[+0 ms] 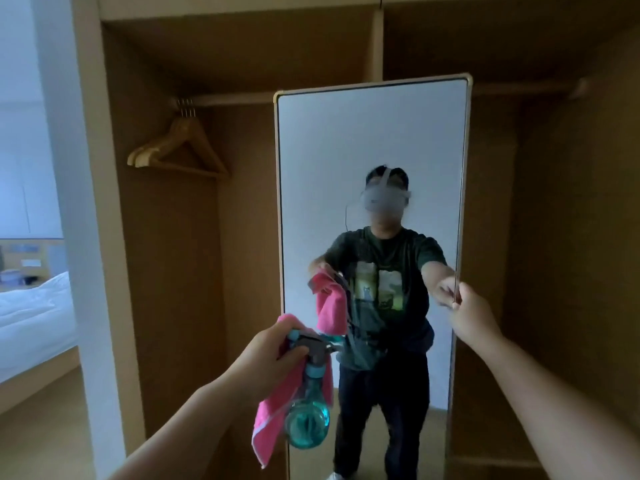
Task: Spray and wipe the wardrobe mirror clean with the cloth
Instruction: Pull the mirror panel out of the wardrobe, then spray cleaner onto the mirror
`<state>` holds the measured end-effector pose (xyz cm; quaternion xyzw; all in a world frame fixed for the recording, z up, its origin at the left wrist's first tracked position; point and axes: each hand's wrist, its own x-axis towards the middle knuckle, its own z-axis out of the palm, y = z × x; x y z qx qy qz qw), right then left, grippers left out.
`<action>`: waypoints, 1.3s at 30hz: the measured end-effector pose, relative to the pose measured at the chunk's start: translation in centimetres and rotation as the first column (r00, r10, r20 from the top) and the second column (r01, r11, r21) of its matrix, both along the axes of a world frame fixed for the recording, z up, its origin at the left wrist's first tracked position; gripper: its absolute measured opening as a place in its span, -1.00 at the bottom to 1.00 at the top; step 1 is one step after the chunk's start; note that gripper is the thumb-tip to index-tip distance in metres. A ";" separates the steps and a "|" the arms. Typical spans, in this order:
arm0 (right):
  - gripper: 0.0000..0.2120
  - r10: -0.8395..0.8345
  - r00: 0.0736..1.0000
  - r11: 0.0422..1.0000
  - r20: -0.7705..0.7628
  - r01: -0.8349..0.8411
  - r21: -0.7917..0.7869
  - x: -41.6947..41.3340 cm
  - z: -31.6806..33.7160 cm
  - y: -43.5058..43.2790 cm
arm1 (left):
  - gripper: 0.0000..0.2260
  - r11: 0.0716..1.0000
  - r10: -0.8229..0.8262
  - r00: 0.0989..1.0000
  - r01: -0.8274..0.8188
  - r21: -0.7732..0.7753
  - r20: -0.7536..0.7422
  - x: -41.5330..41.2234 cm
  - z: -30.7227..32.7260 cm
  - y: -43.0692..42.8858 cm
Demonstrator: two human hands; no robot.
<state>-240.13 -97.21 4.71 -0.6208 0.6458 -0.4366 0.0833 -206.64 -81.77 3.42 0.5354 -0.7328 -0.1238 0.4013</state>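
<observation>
I take the mirror (pixel 370 161) as my landmark: a tall framed panel standing upright in the open wardrobe (pixel 166 237), its glass facing me. My right hand (pixel 467 315) is pinched closed on the mirror's right edge, a little below mid-height, thumb on the front and fingers wrapped behind. My left hand (pixel 268 355) is just in front of the mirror's lower left corner, closed around both the spray bottle (pixel 308 410) by its neck and trigger head and the pink cloth (pixel 273 403), which hangs limp behind the bottle. I judge the mirror stiff, fragile and likely to swing or tip, so the frame edge is the right place to steady it, never the glass. The bottle looks light, smooth plastic, best held at the neck; the cloth is soft and will need bunching before wiping. Wooden hangers (pixel 180 147) sit well left of the mirror's top.
</observation>
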 end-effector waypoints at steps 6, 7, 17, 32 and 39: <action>-0.78 0.002 0.998 1.000 0.058 -0.002 -0.004 0.0 -0.4 -3.6 | -0.88 1.000 0.011 1.000 -0.011 -0.008 -0.013 -1.1 -0.1 -0.2; -0.79 0.004 0.998 1.000 0.059 -0.004 -0.006 -0.1 -0.4 -3.6 | -0.88 1.000 0.016 1.000 -0.016 -0.008 -0.016 -1.2 -0.1 -0.1; -0.75 0.544 0.832 0.801 -0.107 -0.553 -0.228 6.2 -0.1 8.3 | -0.88 0.997 -0.069 0.997 0.069 0.020 -0.025 -2.5 0.5 0.4; -0.90 0.709 0.705 0.698 -0.002 -0.702 -0.142 12.3 0.4 13.6 | -0.88 0.992 -0.129 0.992 0.129 0.009 -0.014 -1.3 2.3 1.7; -0.88 0.715 0.692 0.698 0.094 -0.703 -0.134 12.4 3.2 15.0 | -0.81 0.991 -0.126 0.985 0.129 -0.019 0.117 -0.2 2.8 1.3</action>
